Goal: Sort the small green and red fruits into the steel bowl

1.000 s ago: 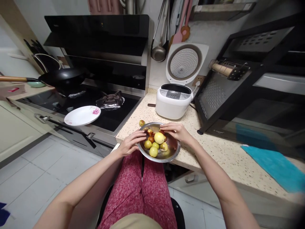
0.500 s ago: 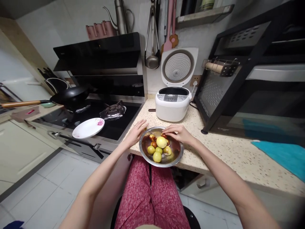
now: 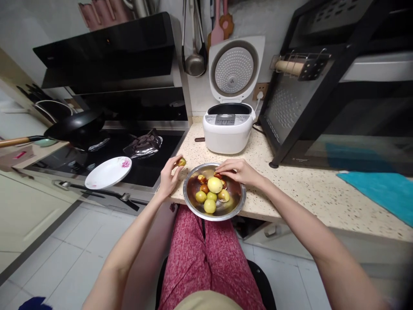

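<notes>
A steel bowl (image 3: pixel 190 202) rests at the counter's front edge, slightly overhanging it. Inside lie several round fruits that look like fresh jujubes, yellow-green ones (image 3: pixel 210 206) in front and red-brown ones (image 3: pixel 204 188) behind. Left of the bowl, my left hand (image 3: pixel 170 174) pinches a greenish-brown jujube (image 3: pixel 181 162) between thumb and fingertips, just above the counter. My right hand (image 3: pixel 240 171) reaches over the bowl's right rim with its fingers stretched out and apart. Its fingertips are at a red-brown jujube (image 3: pixel 218 175), partly covering it.
A white rice cooker (image 3: pixel 227 137) with its lid up stands behind the bowl. To the left, a white plate (image 3: pixel 105 176) lies at the stove's front edge, near a black wok (image 3: pixel 75 122). A dark rack (image 3: pixel 284 125) and a teal cloth (image 3: pixel 377 191) are on the right.
My left hand has lifted away from the bowl's left side, and a jujube now shows between its fingertips. The right hand stays over the bowl. The view has shifted slightly.
</notes>
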`<state>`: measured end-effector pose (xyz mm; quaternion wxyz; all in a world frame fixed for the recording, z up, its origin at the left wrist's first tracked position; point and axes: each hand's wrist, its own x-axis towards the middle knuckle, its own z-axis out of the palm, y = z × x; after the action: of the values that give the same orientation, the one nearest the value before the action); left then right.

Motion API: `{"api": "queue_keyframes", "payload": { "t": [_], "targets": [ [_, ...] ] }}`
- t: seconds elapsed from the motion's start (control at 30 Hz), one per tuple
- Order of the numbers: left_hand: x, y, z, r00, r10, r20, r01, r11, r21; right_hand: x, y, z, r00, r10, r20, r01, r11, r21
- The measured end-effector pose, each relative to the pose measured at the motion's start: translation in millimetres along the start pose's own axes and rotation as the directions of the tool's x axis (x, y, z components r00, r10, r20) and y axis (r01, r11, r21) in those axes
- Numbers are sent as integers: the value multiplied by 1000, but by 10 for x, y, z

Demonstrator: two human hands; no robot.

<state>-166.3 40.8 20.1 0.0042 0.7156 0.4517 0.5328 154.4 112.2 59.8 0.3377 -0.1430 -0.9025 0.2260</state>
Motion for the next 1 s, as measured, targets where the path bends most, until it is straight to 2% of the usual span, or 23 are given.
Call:
{"api": "queue_keyframes", "payload": {
  "t": [0.03, 0.1, 0.2, 0.27, 0.47, 0.63, 1.0],
  "targets": [
    [-17, 20, -15, 999, 27, -34, -28, 999, -17, -2, 1, 1, 1000, 5, 4, -5, 1000, 1],
    [-56, 66, -40, 991, 129, -36, -130, 991, -31, -5, 4, 3, 1000, 10, 12, -10, 1000, 2],
    [-97, 140, -58, 954, 297, 46, -295, 954, -48, -9, 7, 2, 1000, 13, 22, -13, 1000, 5],
    [-101, 175, -59, 930, 354, 94, -347, 934, -86, -11, 7, 0, 1000, 19, 25, -19, 1000, 6],
    [-47, 197, -58, 911, 384, 152, -347, 911, -221, -16, 3, -3, 1000, 7, 24, -7, 1000, -9],
    [-23, 208, -74, 869, 436, 233, -366, 884, -291, -16, 18, 2, 1000, 2, 24, -2, 1000, -16],
    [-37, 209, -98, 853, 440, 280, -375, 891, -255, -11, 13, -6, 1000, 1, 23, 0, 1000, -18]
  ]
}}
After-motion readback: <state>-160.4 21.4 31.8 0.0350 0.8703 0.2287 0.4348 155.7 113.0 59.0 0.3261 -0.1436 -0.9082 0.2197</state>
